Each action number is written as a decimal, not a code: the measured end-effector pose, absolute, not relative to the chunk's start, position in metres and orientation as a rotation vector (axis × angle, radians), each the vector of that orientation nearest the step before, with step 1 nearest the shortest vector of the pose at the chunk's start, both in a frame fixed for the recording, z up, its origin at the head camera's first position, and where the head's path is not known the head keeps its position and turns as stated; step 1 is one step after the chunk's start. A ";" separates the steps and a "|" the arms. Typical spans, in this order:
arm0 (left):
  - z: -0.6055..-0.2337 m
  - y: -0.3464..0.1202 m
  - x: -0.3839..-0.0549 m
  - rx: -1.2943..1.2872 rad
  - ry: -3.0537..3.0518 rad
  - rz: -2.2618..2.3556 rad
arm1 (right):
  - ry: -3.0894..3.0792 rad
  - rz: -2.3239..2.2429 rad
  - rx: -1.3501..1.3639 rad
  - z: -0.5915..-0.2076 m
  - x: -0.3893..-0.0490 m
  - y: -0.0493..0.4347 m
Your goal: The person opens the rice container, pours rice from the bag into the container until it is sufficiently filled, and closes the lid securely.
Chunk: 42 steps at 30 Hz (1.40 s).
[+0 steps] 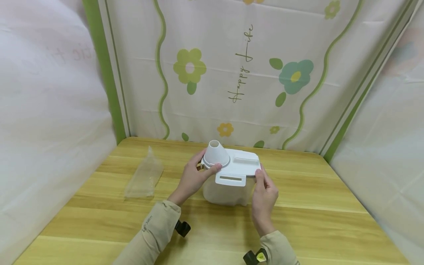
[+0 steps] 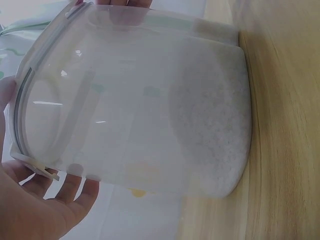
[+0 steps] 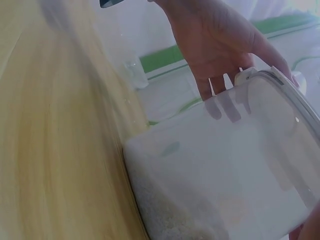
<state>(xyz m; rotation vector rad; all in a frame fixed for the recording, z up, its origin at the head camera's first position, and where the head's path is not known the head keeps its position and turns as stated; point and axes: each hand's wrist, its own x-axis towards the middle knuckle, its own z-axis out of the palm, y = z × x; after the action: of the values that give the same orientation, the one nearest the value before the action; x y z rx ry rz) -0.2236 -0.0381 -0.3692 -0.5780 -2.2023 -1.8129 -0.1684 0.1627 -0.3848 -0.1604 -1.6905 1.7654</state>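
A clear plastic storage container (image 1: 225,193) stands on the table, with white grains that look like rice (image 2: 212,115) at its bottom. Its white lid (image 1: 243,167) is on and carries a white cone-shaped spout (image 1: 216,156) at the left and a raised handle at the right. The front latch (image 1: 230,179) juts outward. My left hand (image 1: 192,176) grips the left end, thumb on the lid beside the cone and fingers against the wall. At the right end my right hand (image 1: 265,197) holds the lid corner, thumb on top; its fingers are partly hidden behind.
A crumpled clear plastic bag (image 1: 144,178) lies on the wooden table (image 1: 314,228) left of the container. Printed fabric (image 1: 212,110) hangs along the back edge, and pale fabric walls (image 1: 49,129) stand on both sides.
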 end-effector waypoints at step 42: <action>-0.373 -0.037 -0.226 -0.575 -2.198 -1.786 | -1.715 1.711 -0.321 -0.376 -0.172 0.161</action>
<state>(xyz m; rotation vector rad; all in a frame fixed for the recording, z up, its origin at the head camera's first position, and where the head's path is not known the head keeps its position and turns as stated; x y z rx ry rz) -0.2255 -0.0372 -0.3734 -0.5745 -2.1984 -1.7862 -0.1723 0.1614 -0.3764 -0.3210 -1.7145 1.7108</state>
